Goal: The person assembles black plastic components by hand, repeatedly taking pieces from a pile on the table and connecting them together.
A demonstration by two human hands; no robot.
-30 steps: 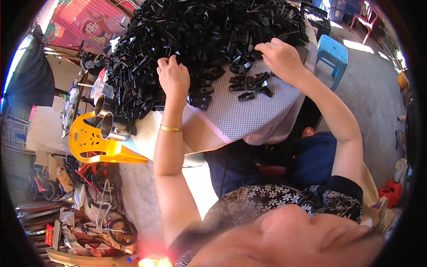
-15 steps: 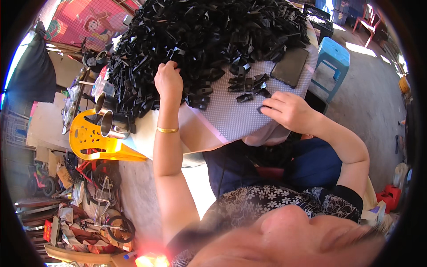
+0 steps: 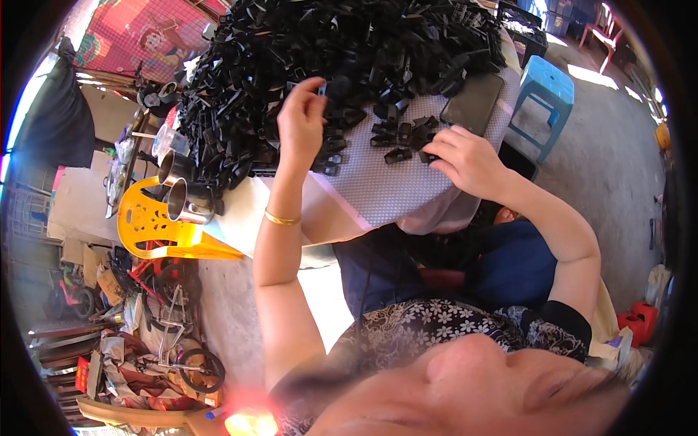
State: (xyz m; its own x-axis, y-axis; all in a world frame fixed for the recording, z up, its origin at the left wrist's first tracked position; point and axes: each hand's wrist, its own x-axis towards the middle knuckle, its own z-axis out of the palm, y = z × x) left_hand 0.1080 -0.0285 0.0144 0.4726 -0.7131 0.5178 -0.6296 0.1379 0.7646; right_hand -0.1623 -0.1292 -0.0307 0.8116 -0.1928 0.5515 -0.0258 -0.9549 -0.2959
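A big heap of small black plastic parts [image 3: 291, 51] covers the far side of the table. My left hand [image 3: 300, 127], with a gold bangle at the wrist, is over the heap's near edge, thumb and forefinger pinched on a small black plastic part [image 3: 322, 89]. My right hand [image 3: 471, 163] is at the near right, its fingertips closed on another black plastic part at the edge of a small cluster of black parts [image 3: 398, 136]. The fingers partly hide that piece. Beyond the right hand lies a dark phone [image 3: 472, 104].
The patterned tablecloth [image 3: 385, 192] spreads under the parts to the table's near edge. A yellow chair [image 3: 149, 225] with metal cups [image 3: 190, 201] stands at the left. On the right are a blue stool [image 3: 545, 91] and a black crate [image 3: 525, 33].
My left hand has moved right, across the heap's near edge. My right hand has shifted away from me, bringing its part up to the small cluster.
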